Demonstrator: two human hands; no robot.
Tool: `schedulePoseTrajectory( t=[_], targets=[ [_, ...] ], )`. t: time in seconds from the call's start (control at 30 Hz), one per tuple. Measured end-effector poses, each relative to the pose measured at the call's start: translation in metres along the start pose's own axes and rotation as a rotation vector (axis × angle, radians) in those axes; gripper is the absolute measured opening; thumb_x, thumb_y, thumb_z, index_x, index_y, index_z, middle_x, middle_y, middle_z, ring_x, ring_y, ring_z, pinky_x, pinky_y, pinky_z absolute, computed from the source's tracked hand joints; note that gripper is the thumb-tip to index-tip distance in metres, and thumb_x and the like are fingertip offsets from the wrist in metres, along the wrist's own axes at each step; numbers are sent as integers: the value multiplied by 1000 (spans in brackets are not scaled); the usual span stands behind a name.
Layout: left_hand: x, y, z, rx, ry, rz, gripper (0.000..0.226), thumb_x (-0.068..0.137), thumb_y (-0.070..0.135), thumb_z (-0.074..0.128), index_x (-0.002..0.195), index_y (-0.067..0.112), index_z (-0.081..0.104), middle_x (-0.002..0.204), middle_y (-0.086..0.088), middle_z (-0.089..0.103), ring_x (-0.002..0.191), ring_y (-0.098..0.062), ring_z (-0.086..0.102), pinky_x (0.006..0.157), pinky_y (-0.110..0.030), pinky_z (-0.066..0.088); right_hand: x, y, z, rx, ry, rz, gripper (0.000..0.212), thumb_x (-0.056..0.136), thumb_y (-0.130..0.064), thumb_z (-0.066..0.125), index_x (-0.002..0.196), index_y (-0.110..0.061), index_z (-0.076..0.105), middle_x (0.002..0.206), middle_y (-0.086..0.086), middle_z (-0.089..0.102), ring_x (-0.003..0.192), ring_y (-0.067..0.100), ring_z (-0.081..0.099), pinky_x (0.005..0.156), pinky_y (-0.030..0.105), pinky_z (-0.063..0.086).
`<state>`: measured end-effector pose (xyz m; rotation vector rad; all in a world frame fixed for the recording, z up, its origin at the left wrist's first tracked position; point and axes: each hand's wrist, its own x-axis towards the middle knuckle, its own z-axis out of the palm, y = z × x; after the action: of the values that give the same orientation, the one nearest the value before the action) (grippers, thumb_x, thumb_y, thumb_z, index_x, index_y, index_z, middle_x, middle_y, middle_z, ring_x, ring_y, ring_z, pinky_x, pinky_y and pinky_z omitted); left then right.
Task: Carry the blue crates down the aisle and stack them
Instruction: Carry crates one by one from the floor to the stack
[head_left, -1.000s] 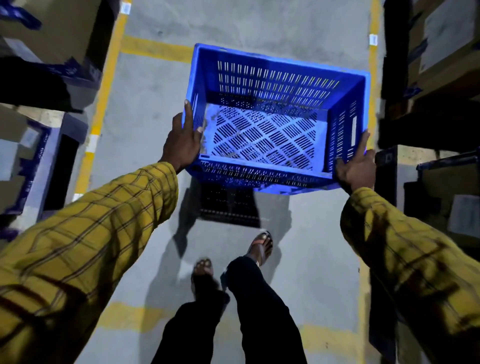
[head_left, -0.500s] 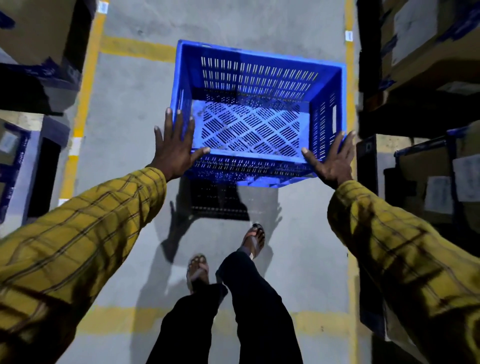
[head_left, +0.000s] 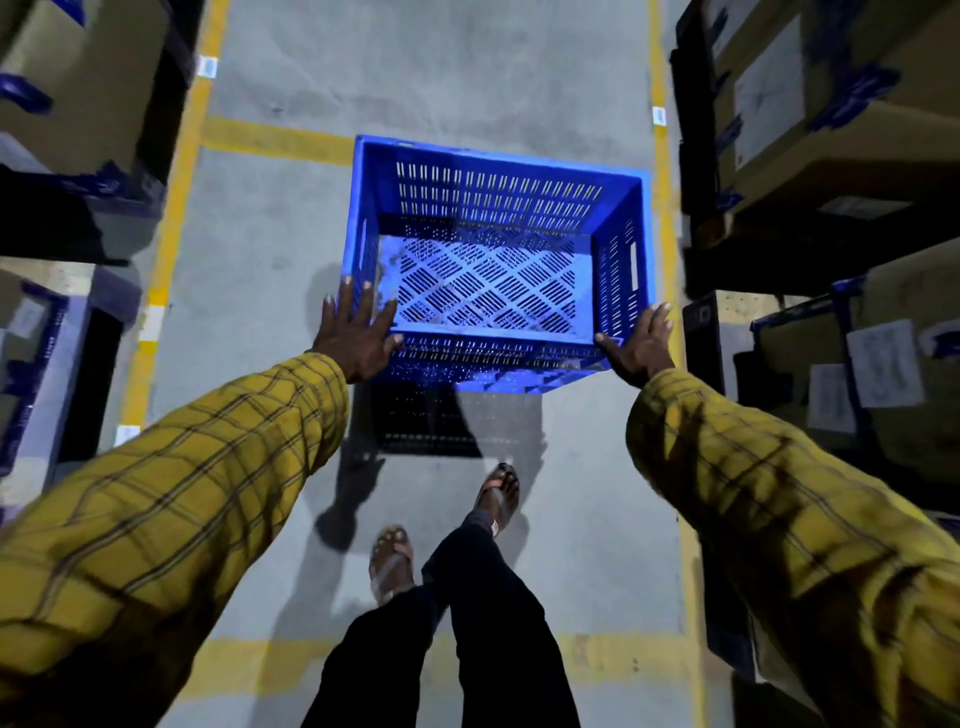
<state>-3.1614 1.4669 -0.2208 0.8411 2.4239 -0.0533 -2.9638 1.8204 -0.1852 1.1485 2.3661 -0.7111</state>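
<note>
Blue crate (head_left: 493, 270) hangs ahead of me above the aisle floor (head_left: 270, 249), long axis crosswise; left hand (head_left: 353, 332) and right hand (head_left: 636, 345) press flat-fingered on its near corners.

Both arms are stretched forward and downward, clad in yellow plaid sleeves (head_left: 171, 499). The left hand (head_left: 353, 335) is held flat with its fingers straight and spread, pressed against the near left corner of the blue slotted plastic crate (head_left: 493, 260), the thumb laid along the near rim. The right hand (head_left: 636, 348) is likewise opened flat against the near right corner, fingers extended toward the far side. Below, two legs in dark trousers (head_left: 467, 639) are seen mid-stride, the feet in open sandals (head_left: 501, 491).
</note>
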Motion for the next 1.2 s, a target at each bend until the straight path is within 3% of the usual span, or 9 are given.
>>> schedulePoseTrajectory(
  t=[0.3, 0.47, 0.6, 0.7, 0.77, 0.83, 0.97, 1.2],
  targets=[
    [12, -22, 4, 8, 105, 80, 51, 104, 32, 39, 152, 20, 30, 162, -17, -14, 144, -38, -29, 116, -61, 3, 16, 10, 11, 41, 23, -27, 98, 96, -50, 51, 153, 0, -11, 159, 19, -23, 146, 40, -22, 120, 46, -6],
    [12, -13, 3, 121, 46, -13, 63, 102, 51, 25, 157, 23, 9, 161, -15, -20, 143, -38, -32, 113, -63, -11, 15, 9, 5, -23, -8, 16, 99, 95, -54, 49, 153, -2, -12, 159, 17, -24, 147, 39, -20, 120, 48, -3],
    [0, -3, 9, 133, 63, 22, 70, 101, 54, 26, 157, 22, 0, 162, -16, -17, 143, -45, -27, 115, -63, -9, 8, 3, 7, -8, -19, 48, 99, 95, -55, 48, 153, -1, -11, 160, 17, -24, 147, 41, -17, 120, 47, -1],
    [-4, -10, 12, 21, 133, 39, 57, 102, 44, 35, 154, 26, 21, 163, -19, -1, 146, -42, -21, 116, -61, -2, 4, 4, 17, 48, 2, 7, 99, 95, -51, 52, 153, -1, -10, 160, 18, -20, 148, 41, -13, 121, 43, 0],
    [-4, -22, 10, -35, 185, 63, 45, 101, 30, 42, 143, 17, 41, 159, -25, 17, 147, -45, -11, 114, -65, 9, 5, 6, 25, 101, 18, -28, 98, 95, -46, 55, 154, -2, -10, 161, 18, -19, 148, 40, -11, 122, 42, 2],
    [2, -33, 9, -47, 194, 122, 43, 97, 16, 46, 139, 8, 45, 154, -30, 23, 147, -48, -8, 112, -68, 19, 9, 9, 29, 122, 29, -53, 98, 95, -45, 56, 154, -2, -10, 161, 18, -19, 148, 39, -14, 121, 41, 0],
    [7, -32, 9, -112, 154, 118, 39, 100, 16, 47, 138, 10, 45, 160, -28, 2, 145, -43, -23, 109, -71, 14, 14, 9, 21, 81, -19, -33, 100, 95, -47, 55, 153, -1, -11, 160, 19, -21, 147, 41, -17, 121, 44, -3],
    [5, -23, 20, -103, 184, 102, 36, 95, 15, 53, 130, 19, 45, 158, -22, -25, 139, -45, -35, 106, -76, 0, 18, 16, 14, 103, -5, -79, 106, 90, -49, 62, 155, -5, -8, 161, 17, -18, 149, 39, -13, 122, 47, 4]
  ],
)
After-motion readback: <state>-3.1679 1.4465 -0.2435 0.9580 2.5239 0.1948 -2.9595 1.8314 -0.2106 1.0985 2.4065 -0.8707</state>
